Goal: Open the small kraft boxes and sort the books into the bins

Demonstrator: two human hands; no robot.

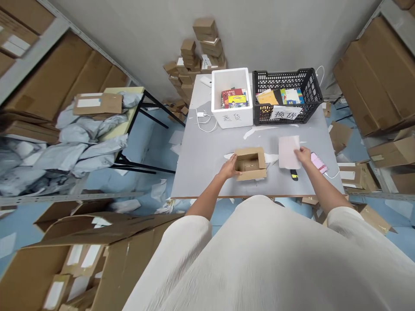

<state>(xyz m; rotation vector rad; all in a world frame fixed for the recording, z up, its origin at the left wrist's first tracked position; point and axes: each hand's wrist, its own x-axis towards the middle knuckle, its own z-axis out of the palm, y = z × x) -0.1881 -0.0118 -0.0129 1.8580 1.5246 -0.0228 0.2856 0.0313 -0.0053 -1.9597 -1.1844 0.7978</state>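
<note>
seen from my distant post through the head camera, a packing table (197, 168) in a room lined with cartons. my left hand (229, 168) is set against the left side of an open cardboard box (253, 175), its thumb by the near edge; i cannot tell whether the fingers and thumb squeeze the wall. the box sits near the front of the table, flaps out, nothing seen inside but bare brown board. my right hand (303, 155) pinches the right edge of a pale pink sheet (288, 151), which is to the right of the box and apart from it. just below the sheet lies a black-and-yellow cutter (294, 175); beside the right wrist, a phone (319, 163) with a lit pink screen. white paper scraps (258, 130) are strewn behind the box. at the back of the table i see a white bin (231, 119) and a black crate (261, 115), side by side, each holding books and marked with handwritten characters. to the left, grey parcels (78, 131) crowd a side table.
</note>
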